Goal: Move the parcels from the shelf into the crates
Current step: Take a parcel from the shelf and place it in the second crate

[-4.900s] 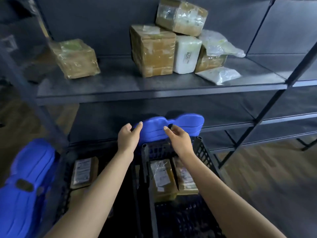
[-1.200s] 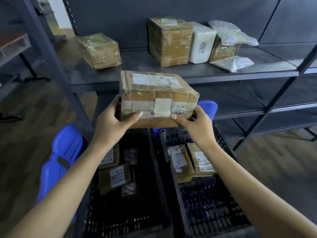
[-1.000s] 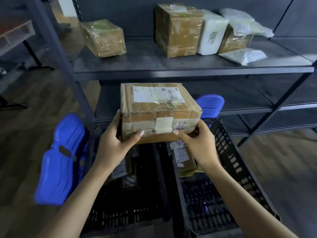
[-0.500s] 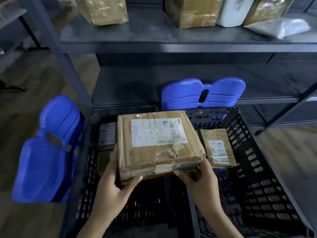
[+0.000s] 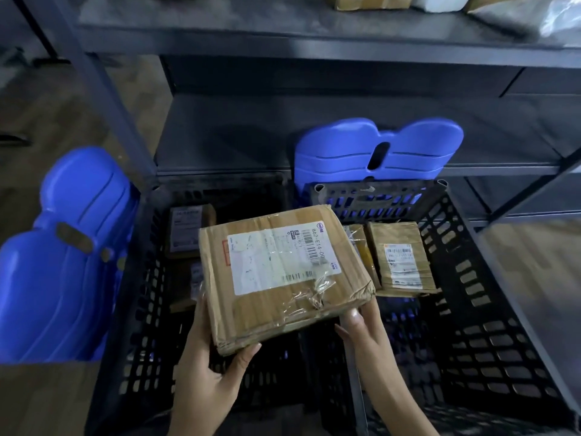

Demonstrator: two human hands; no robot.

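Two hands, left hand (image 5: pixel 206 372) and right hand (image 5: pixel 366 336), clamp the parcel (image 5: pixel 283 272) between them; crates (image 5: pixel 471 313) below.

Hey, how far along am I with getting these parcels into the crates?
Partway. Done: small parcels lie in the left crate and the right crate. In hand: your left hand and right hand hold a cardboard parcel above the crates, not yet set down. Left: unmoved parcels sit on the shelf at the frame's top edge; how many is cut off.
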